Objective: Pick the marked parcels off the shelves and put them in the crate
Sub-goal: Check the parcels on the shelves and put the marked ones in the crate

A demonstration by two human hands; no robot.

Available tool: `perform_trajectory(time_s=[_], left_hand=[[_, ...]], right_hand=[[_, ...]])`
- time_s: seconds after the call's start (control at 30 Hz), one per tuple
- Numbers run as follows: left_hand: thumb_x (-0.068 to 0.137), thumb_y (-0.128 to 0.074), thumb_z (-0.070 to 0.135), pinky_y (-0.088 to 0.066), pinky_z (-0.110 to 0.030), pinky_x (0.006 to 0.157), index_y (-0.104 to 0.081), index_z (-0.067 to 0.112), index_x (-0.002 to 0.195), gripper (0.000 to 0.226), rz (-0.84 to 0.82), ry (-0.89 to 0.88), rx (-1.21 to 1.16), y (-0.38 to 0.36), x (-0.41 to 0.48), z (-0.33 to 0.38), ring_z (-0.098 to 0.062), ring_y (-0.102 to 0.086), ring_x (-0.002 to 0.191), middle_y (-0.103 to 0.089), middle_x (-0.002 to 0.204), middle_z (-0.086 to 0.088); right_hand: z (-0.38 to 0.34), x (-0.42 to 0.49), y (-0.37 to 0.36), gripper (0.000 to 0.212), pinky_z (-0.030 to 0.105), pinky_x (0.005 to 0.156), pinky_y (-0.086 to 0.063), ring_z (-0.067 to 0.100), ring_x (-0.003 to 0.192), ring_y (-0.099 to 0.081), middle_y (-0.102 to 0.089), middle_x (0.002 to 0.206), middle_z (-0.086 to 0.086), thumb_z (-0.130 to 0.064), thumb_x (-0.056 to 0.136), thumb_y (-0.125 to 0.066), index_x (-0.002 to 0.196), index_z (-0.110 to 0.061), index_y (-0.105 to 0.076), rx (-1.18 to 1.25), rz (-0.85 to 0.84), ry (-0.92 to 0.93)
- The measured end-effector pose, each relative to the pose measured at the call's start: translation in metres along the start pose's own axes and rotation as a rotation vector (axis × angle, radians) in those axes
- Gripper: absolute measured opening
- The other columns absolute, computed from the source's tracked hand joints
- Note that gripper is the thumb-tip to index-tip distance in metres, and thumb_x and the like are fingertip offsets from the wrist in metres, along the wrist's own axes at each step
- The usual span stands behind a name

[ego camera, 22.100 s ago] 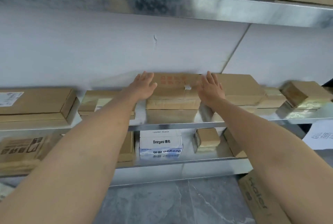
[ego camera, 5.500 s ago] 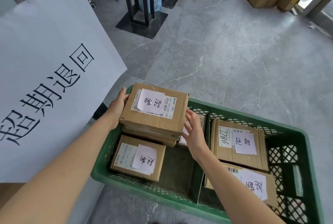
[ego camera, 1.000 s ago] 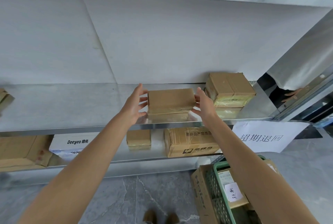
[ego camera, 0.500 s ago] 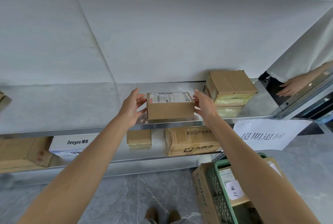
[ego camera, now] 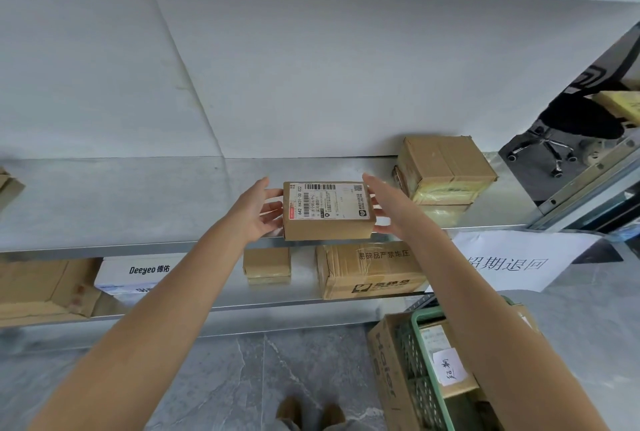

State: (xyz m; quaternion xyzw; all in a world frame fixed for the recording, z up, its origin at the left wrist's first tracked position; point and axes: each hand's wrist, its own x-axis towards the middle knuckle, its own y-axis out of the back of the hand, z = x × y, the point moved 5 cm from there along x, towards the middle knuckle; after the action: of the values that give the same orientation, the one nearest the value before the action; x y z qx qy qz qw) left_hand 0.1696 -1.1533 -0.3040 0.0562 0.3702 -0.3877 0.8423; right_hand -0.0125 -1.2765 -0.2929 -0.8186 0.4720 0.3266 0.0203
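I hold a small brown parcel (ego camera: 329, 210) between both palms at the front edge of the metal shelf (ego camera: 138, 202). Its tilted top face shows a white shipping label with barcodes; no handwritten note is visible on it. My left hand (ego camera: 254, 210) presses its left end and my right hand (ego camera: 386, 207) its right end. The green crate (ego camera: 424, 358) sits on the floor at lower right and holds parcels, one with a white handwritten note (ego camera: 450, 366).
A taped brown box (ego camera: 445, 169) stands on the same shelf to the right. The lower shelf carries a small box (ego camera: 266, 264), a fragile-marked carton (ego camera: 367, 271) and a white Deeyeo box (ego camera: 138, 274). A paper sign (ego camera: 512, 262) hangs at right. A Haier carton (ego camera: 389, 368) stands beside the crate.
In the last second the parcel was tipped toward me and drawn to the shelf's front edge, so its labelled face now shows. Earlier I placed another noted parcel in the crate.
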Motion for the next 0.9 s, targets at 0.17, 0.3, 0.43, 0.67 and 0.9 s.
perform_trajectory(time_s=[0.17,0.3,0.43,0.67,0.9], left_hand=[[0.098,-0.035,0.046,-0.045,-0.040,0.086,-0.061,0.021,0.109,0.037,-0.027,-0.004,0.088,0.003,-0.002,0.004,-0.018,-0.056,0.091,-0.059,0.103,-0.005],[0.098,-0.036,0.045,-0.041,-0.042,0.088,-0.058,0.023,0.113,0.035,-0.041,-0.069,0.067,-0.002,-0.005,0.012,-0.020,-0.051,0.110,-0.056,0.114,-0.004],[0.098,-0.036,0.045,-0.040,-0.040,0.089,-0.056,0.023,0.120,0.037,-0.050,-0.113,0.059,-0.005,-0.003,0.015,-0.019,-0.050,0.113,-0.054,0.119,-0.004],[0.097,-0.036,0.047,-0.038,-0.039,0.092,-0.051,0.022,0.129,0.043,-0.068,-0.152,0.089,-0.010,0.001,0.019,-0.019,-0.047,0.114,-0.052,0.121,-0.003],[0.098,-0.033,0.047,-0.039,-0.043,0.096,-0.053,0.023,0.115,0.035,-0.068,-0.230,0.041,-0.008,0.007,0.032,-0.017,-0.048,0.112,-0.054,0.117,-0.002]], right_hand=[[0.000,-0.004,-0.004,0.032,0.044,0.097,-0.047,0.022,0.107,-0.056,-0.061,0.098,0.001,-0.045,0.097,-0.038,0.098,-0.020,-0.058,0.080,-0.006,0.056],[-0.004,-0.005,-0.008,0.028,0.034,0.088,-0.047,0.015,0.094,-0.057,-0.061,0.097,0.000,-0.038,0.100,-0.039,0.113,-0.018,-0.054,0.225,-0.010,0.145],[-0.010,-0.004,-0.011,0.024,0.033,0.090,-0.048,0.011,0.086,-0.056,-0.060,0.094,-0.001,-0.036,0.100,-0.039,0.113,-0.020,-0.051,0.274,-0.013,0.194],[-0.007,0.006,-0.012,0.032,0.036,0.096,-0.045,0.008,0.088,-0.055,-0.059,0.096,-0.007,-0.037,0.100,-0.040,0.125,-0.020,-0.049,0.296,-0.016,0.236],[-0.011,0.012,-0.016,0.027,0.028,0.090,-0.047,0.016,0.105,-0.056,-0.059,0.105,-0.006,-0.033,0.103,-0.032,0.121,-0.019,-0.047,0.417,-0.077,0.342]])
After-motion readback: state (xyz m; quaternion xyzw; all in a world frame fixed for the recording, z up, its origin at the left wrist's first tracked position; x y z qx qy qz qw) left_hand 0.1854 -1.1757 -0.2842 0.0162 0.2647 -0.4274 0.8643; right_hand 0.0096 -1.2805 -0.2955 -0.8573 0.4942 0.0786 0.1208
